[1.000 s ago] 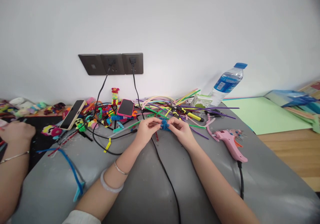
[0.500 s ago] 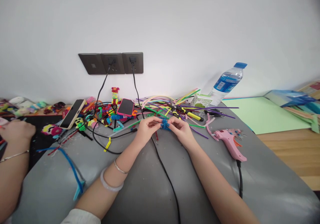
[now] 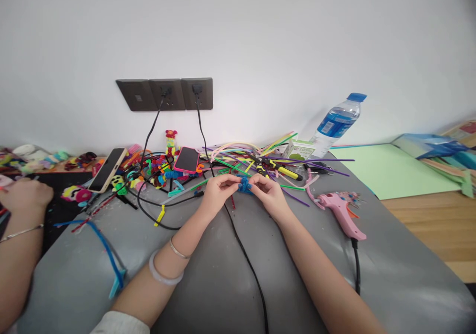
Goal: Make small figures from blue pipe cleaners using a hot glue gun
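A small bundle of bent blue pipe cleaner [image 3: 244, 185] is held between my two hands at the middle of the table. My left hand [image 3: 219, 193] pinches its left side with thumb and forefinger. On the other side my right hand [image 3: 268, 193] grips it the same way, the fingertips partly covering it. Just behind the hands lie loose coloured pipe cleaners [image 3: 238, 151] and yellow-and-black pliers [image 3: 284, 170]. Beneath my left fingers a black cable [image 3: 241, 244] runs toward me.
A pink glue gun [image 3: 342, 214] lies at right, a tilted water bottle [image 3: 336, 123] behind it. Two phones, one pink-framed [image 3: 188, 160], one gold-edged [image 3: 107, 170], and pipe-cleaner figures stand left. A co-worker's hand [image 3: 28, 197] is at far left. A blue pipe cleaner strip [image 3: 106, 247] lies front left.
Both hands keep their pinch on the blue bundle, which has turned very slightly between the fingertips. Otherwise the scene looks the same.
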Action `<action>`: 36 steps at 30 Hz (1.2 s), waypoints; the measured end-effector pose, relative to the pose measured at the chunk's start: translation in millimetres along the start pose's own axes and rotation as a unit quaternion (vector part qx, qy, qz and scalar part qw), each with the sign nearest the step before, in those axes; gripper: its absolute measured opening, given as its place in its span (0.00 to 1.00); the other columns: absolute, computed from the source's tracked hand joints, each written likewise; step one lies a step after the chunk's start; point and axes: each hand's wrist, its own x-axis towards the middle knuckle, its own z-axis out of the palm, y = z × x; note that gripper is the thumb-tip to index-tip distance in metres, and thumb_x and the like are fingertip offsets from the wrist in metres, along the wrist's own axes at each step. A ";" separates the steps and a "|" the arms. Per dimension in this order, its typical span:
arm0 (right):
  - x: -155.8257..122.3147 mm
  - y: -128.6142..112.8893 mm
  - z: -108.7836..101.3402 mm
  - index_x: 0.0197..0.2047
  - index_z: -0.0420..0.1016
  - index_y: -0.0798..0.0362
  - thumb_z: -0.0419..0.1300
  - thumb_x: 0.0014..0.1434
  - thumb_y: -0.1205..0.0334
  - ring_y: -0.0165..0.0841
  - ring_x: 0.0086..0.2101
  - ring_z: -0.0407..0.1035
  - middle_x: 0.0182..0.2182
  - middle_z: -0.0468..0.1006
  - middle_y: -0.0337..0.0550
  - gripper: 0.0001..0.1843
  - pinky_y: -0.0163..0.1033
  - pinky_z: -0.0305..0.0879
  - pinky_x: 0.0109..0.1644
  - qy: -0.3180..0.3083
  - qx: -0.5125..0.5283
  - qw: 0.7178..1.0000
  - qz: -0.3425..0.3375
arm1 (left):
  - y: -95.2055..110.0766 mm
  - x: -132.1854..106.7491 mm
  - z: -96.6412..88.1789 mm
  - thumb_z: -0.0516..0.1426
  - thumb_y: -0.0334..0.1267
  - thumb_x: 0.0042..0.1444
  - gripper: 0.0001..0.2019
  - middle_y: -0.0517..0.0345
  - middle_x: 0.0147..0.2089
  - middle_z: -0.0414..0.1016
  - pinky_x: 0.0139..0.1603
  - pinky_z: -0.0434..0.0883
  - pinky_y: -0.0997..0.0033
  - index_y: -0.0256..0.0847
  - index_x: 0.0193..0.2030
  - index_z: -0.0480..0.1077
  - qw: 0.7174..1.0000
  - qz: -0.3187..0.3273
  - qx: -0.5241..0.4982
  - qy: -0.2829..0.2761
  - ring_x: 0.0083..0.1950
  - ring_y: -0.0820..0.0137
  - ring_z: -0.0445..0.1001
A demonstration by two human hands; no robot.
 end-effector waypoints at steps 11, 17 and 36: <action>-0.3 -1.8 0.1 0.31 0.72 0.50 0.65 0.55 0.40 0.34 0.31 0.63 0.29 0.71 0.41 0.21 0.39 0.60 0.35 -0.003 -0.009 1.000 0.005 | -2.9 0.4 -0.1 0.66 0.40 0.47 0.10 0.51 0.37 0.84 0.45 0.79 0.63 0.38 0.35 0.80 1.000 -0.005 -0.002 0.001 0.39 0.63 0.82; -0.5 -2.4 0.7 0.31 0.72 0.50 0.65 0.55 0.41 0.34 0.31 0.63 0.29 0.70 0.40 0.20 0.39 0.60 0.35 -0.001 -0.008 1.000 0.006 | -1.2 0.1 0.0 0.65 0.39 0.48 0.09 0.52 0.37 0.84 0.46 0.78 0.63 0.38 0.36 0.80 1.000 -0.001 -0.002 -0.003 0.40 0.64 0.82; -0.6 0.8 0.6 0.31 0.73 0.50 0.66 0.56 0.44 0.34 0.31 0.64 0.30 0.71 0.41 0.17 0.39 0.61 0.35 0.001 0.003 1.000 -0.007 | -4.3 1.2 0.9 0.65 0.39 0.50 0.07 0.53 0.36 0.81 0.44 0.77 0.68 0.39 0.35 0.80 0.999 0.034 -0.008 0.000 0.39 0.67 0.80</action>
